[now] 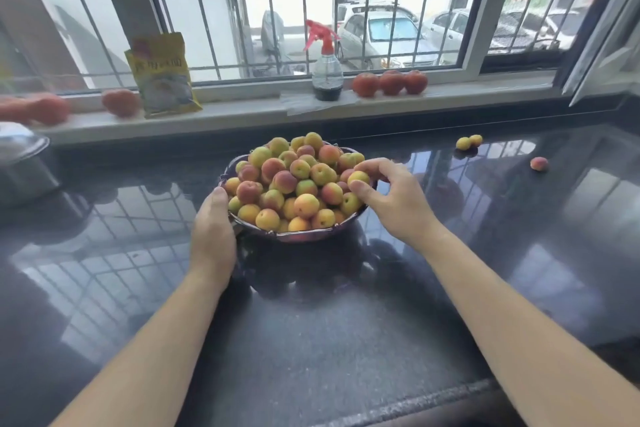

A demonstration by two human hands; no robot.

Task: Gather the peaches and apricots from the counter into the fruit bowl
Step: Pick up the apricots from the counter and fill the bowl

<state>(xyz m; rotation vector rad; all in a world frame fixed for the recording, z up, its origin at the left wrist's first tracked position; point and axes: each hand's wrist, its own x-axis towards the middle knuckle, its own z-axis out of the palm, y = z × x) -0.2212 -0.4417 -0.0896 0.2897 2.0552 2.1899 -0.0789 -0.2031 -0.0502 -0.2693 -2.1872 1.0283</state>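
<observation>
Your left hand (pixel 213 229) holds the bowl (pixel 298 236) at its rim, at about 8 o'clock on the bowl, thumb up on the edge beside the fruit and the fingers hidden below. Your right hand (pixel 391 198) is at the bowl's 3 o'clock edge, pinching a yellow apricot (pixel 358 178) between thumb and curled fingers; the apricot sits right at the top of the heap, touching or just above its neighbours, I cannot tell which.

The bowl stands in the middle of the dark glossy table (pixel 311 340), heaped above its rim with yellow, green and red-blushed fruit (pixel 294 184).

Three pieces lie loose on the table, well apart from the bowl toward 2 o'clock: a yellow pair (pixel 469 142) touching each other near the back edge, and a single reddish peach (pixel 539 163) further right and nearer to you.

On the sill behind, at 12 o'clock, stands a spray bottle (pixel 327 76) with a red trigger. Just right of it sit three red fruits (pixel 390 82) in a row, possibly tomatoes. At 10 o'clock a yellow bag (pixel 162 74) leans upright, with another red fruit (pixel 120 102) beside it on the left. At the far left edge a metal pot (pixel 22 163) rests on the table, only partly in view.
</observation>
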